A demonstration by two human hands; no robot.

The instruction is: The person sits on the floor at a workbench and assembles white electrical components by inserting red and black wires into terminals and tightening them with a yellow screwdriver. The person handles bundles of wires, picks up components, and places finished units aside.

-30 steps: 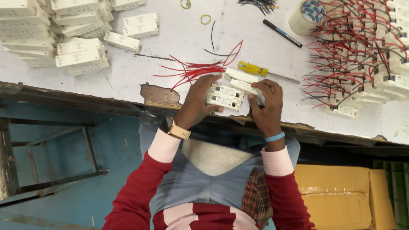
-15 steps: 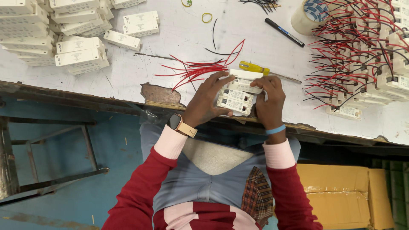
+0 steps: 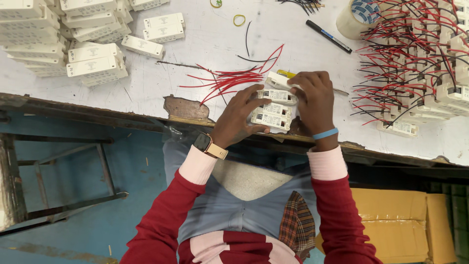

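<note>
Both hands grip a small stack of white rectangular plastic modules [image 3: 272, 109] at the near edge of the white worktable [image 3: 205, 44]. My left hand [image 3: 239, 117] clasps the stack's left side, with a watch on its wrist. On the right side my right hand [image 3: 315, 100] covers it, wearing a blue wristband. A loose bundle of red wires [image 3: 229, 78] lies just left of the stack. The yellow handle of a screwdriver [image 3: 288, 74] peeks out behind the modules.
Piles of white modules [image 3: 73, 34] sit at the far left. Several modules with red and black wires [image 3: 420, 63] crowd the right. A tape roll [image 3: 354, 17], a black pen [image 3: 328, 36] and rubber bands [image 3: 239, 20] lie at the back. A yellow box [image 3: 405, 225] stands below right.
Both hands have lifted the stack slightly and shifted it to the right and farther onto the table; the grip on the modules stays the same.
</note>
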